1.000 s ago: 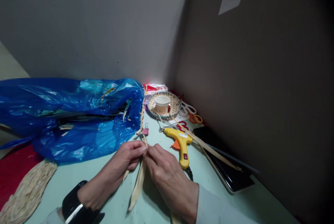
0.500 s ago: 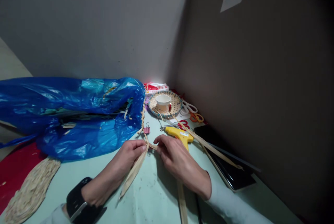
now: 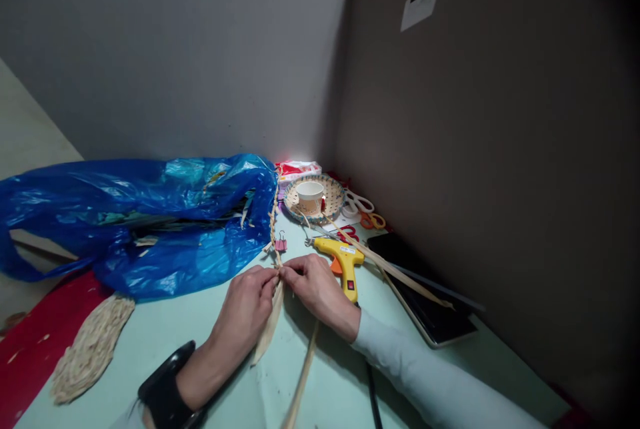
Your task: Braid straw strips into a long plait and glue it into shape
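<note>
A thin braided cord (image 3: 273, 219) of pale dried plant strips runs down beside the blue bag to my hands. My left hand (image 3: 243, 306) pinches its lower end from the left. Close against it, my right hand (image 3: 317, 289) pinches a strip at the same spot, fingertips nearly touching. One wide flat strip (image 3: 271, 332) hangs toward me from between the hands. Another long strip (image 3: 303, 372) trails from under my right hand to the near edge of the view. Just beyond my fingers is a pink binder clip (image 3: 281, 246). The exact crossing of the strips is hidden by my fingers.
A blue plastic bag (image 3: 200, 279) fills the left, with a coiled plait (image 3: 95, 352) and red sheet (image 3: 55, 342) nearer. To the right lie a yellow glue gun (image 3: 345, 254), scissors (image 3: 373, 220) and a black flat device (image 3: 430, 322). Behind, a woven tray (image 3: 336, 197) holds a cup (image 3: 310, 197).
My right hand has moved left and in, closing up to my left hand. The strip it trails has swung left. The view has shifted slightly.
</note>
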A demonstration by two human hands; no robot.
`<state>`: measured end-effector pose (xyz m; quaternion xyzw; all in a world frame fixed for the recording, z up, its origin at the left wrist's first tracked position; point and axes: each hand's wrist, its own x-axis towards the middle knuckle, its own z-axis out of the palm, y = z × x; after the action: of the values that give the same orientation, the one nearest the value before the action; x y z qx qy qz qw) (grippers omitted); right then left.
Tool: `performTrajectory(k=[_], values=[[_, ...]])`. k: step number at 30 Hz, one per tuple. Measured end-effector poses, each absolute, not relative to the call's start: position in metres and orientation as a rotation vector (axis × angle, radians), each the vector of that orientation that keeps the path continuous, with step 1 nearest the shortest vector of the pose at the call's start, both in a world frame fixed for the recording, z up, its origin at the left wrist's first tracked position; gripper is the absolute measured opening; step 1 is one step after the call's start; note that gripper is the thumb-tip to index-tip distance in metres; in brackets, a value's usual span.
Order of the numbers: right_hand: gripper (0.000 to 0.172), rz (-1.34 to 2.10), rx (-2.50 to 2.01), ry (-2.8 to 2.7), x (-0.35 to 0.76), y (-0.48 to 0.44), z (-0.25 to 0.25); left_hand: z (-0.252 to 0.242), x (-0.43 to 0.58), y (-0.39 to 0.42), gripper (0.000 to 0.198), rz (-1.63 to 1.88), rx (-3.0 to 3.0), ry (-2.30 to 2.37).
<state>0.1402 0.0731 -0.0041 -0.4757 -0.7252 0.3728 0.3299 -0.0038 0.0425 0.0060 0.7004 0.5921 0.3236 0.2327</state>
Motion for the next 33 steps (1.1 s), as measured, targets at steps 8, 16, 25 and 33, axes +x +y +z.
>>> performTrajectory(k=[8, 16, 25, 33], values=[[0.030, 1.273, -1.148, -1.618, 0.140, 0.073, -0.010, 0.000, 0.009, 0.011, 0.023, 0.862, 2.231, 1.739], [0.017, 1.698, -1.022, -1.371, 0.144, 0.073, -0.006, -0.008, 0.018, 0.011, 0.027, 0.847, 2.224, 1.592], [0.017, 1.808, -1.037, -1.351, 0.146, 0.072, 0.004, 0.008, 0.004, 0.049, 0.019, 0.951, 1.522, 1.445], [0.029, 1.394, -1.152, -1.876, 0.152, 0.072, 0.005, -0.006, 0.005, 0.057, 0.025, 0.883, 1.108, 1.213]])
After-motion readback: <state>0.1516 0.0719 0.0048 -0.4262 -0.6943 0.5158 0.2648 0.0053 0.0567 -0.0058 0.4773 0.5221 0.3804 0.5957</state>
